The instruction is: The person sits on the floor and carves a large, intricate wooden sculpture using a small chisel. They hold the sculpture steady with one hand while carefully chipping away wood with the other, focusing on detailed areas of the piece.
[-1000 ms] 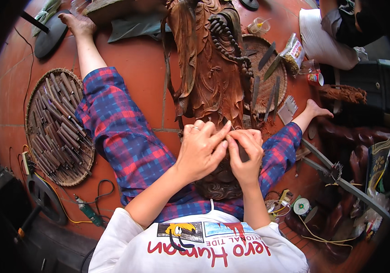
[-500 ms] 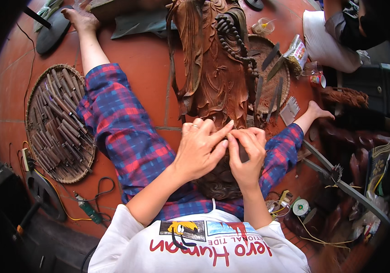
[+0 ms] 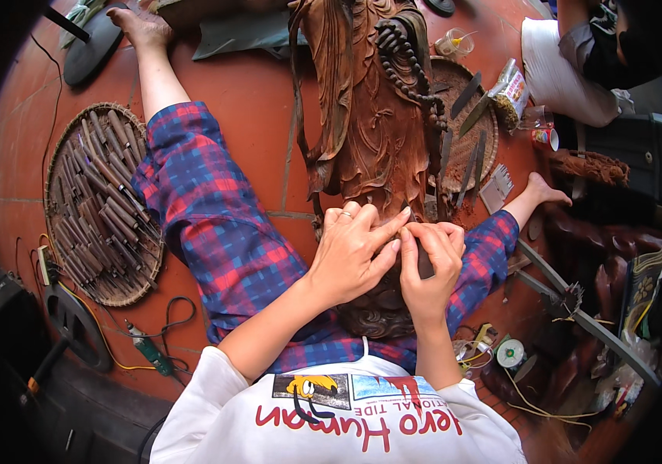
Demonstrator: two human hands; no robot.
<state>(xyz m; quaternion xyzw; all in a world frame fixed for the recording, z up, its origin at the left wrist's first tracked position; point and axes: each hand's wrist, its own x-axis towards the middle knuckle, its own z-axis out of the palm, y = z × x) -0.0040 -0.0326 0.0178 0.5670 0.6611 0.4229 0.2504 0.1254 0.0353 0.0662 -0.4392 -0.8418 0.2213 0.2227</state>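
Observation:
A brown carved wooden statue [image 3: 381, 147] in draped robes, with a string of large carved beads [image 3: 400, 58], lies lengthwise between my legs. Its dark, curly carved lower end [image 3: 377, 319] is close to my lap. My left hand [image 3: 354, 251] rests on the carving, index finger and thumb stretched out, the other fingers bent over the wood. Right beside it, my right hand [image 3: 431, 259] is closed in a pinch against the same spot. A dark patch shows under its palm; whether that is a held piece or the carving, I cannot tell. Both hands cover the worked spot.
On the left, a round woven tray [image 3: 153, 282] holds many wooden-handled carving tools. Near it lies a green rotary tool [image 3: 149, 352] with a cord. At right are another woven tray [image 3: 491, 147] with flat files, a plastic bag [image 3: 510, 94], a cup [image 3: 545, 139] and a seated person's leg [image 3: 566, 73].
The statue and both hands appear slightly further right in the view, as does most of the scene. The hands keep nearly the same pose at the same spot on the carving.

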